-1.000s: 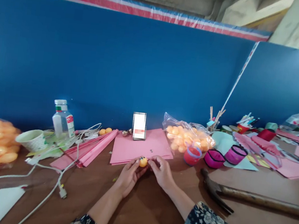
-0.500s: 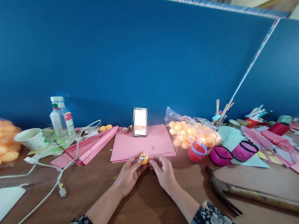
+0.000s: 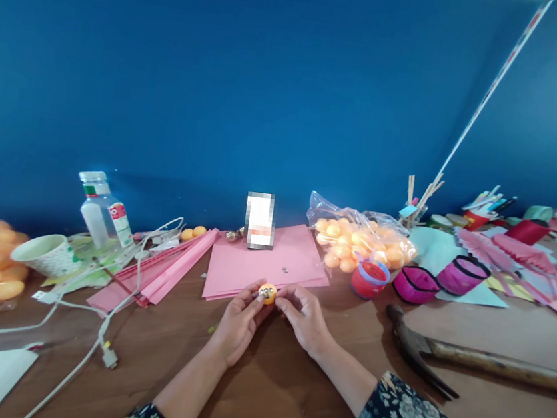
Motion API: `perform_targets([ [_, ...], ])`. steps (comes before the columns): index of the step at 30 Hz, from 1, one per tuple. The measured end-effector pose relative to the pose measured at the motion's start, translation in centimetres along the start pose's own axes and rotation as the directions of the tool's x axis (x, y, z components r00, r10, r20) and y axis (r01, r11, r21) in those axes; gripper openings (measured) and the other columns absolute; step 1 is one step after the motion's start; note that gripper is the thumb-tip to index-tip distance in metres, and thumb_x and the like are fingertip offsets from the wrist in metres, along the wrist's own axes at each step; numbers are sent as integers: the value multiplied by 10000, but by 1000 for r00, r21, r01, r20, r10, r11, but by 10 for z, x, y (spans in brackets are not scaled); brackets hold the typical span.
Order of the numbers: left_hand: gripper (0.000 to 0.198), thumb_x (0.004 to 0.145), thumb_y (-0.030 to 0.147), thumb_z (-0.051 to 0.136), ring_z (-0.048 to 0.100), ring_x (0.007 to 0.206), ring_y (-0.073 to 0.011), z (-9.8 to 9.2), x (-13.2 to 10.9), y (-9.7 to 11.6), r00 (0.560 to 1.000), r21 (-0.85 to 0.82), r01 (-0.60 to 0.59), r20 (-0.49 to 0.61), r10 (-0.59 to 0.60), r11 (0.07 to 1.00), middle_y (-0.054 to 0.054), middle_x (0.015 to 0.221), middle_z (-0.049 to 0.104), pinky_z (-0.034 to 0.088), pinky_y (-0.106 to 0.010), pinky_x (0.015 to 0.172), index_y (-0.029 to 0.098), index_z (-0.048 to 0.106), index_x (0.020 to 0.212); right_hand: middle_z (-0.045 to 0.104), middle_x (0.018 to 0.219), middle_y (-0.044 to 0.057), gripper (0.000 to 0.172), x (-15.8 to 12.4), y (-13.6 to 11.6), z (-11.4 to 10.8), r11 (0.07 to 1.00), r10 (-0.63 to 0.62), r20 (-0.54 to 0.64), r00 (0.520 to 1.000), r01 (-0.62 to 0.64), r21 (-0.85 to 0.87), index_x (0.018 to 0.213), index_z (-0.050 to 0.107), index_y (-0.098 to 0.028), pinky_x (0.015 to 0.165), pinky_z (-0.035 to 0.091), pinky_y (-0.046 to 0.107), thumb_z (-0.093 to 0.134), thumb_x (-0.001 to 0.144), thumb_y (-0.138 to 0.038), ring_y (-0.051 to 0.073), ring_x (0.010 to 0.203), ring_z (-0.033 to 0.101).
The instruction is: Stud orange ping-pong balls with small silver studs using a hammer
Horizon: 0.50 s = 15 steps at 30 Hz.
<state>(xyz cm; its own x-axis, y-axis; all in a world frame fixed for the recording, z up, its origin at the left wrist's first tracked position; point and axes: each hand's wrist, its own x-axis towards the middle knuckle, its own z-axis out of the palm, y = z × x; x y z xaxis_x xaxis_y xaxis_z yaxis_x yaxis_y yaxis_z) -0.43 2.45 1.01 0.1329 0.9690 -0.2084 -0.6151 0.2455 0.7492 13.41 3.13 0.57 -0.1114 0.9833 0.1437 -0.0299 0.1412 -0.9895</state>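
My left hand (image 3: 240, 322) pinches an orange ping-pong ball (image 3: 269, 294) between thumb and fingers, just above the wooden table. Small shiny black-and-white pieces like googly eyes sit on the ball's near face. From the other side, the bent thumb and fingers of my right hand (image 3: 306, 323) close on the ball's right edge. Whether they hold anything smaller is hidden. Just beyond the hands lie pink paper sheets (image 3: 236, 268), with a tiny piece (image 3: 285, 270) on top.
A plastic bag of orange balls (image 3: 349, 244) and a small red tub (image 3: 370, 278) stand behind my right hand. The hammer (image 3: 423, 350) lies to the right, near magenta pouches (image 3: 415, 285). On the left are white cables (image 3: 116, 311), a paper cup (image 3: 46, 255) and a bottle (image 3: 97, 212).
The view has tipped downward slightly. Both hands stay around the ball, which has turned a little so that its shiny pieces face me more.
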Motion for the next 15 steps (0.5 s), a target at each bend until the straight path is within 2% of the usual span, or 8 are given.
perform_targets([
  [3, 334, 703, 148, 635, 585, 929, -134, 0, 0, 0, 1000, 0, 0, -10, 0, 1000, -40, 1019, 634, 424, -287, 902, 191, 564, 1027, 550, 628, -19, 92, 0, -1, 0, 1000, 28, 9, 1000, -28, -4, 718, 577, -195, 515, 390, 215, 566, 732, -285, 108, 540, 465],
  [7, 339, 695, 148, 642, 579, 943, -139, 0, 0, 0, 1000, -4, -10, 10, 10, 1000, -42, 1017, 634, 406, -299, 925, 185, 570, 1024, 549, 619, -20, 104, 1, -4, -1, 1000, 7, 5, 1000, -7, -24, 697, 582, -189, 507, 377, 212, 563, 739, -283, 101, 525, 448],
  [15, 372, 670, 154, 666, 583, 916, -138, 2, -2, 2, 1000, 1, -1, 12, 1, 1000, -36, 991, 640, 385, -319, 940, 181, 577, 1030, 582, 629, -9, 159, 1, -1, -1, 998, 30, 18, 999, -29, -52, 727, 627, -162, 524, 383, 211, 585, 734, -315, 105, 550, 472],
])
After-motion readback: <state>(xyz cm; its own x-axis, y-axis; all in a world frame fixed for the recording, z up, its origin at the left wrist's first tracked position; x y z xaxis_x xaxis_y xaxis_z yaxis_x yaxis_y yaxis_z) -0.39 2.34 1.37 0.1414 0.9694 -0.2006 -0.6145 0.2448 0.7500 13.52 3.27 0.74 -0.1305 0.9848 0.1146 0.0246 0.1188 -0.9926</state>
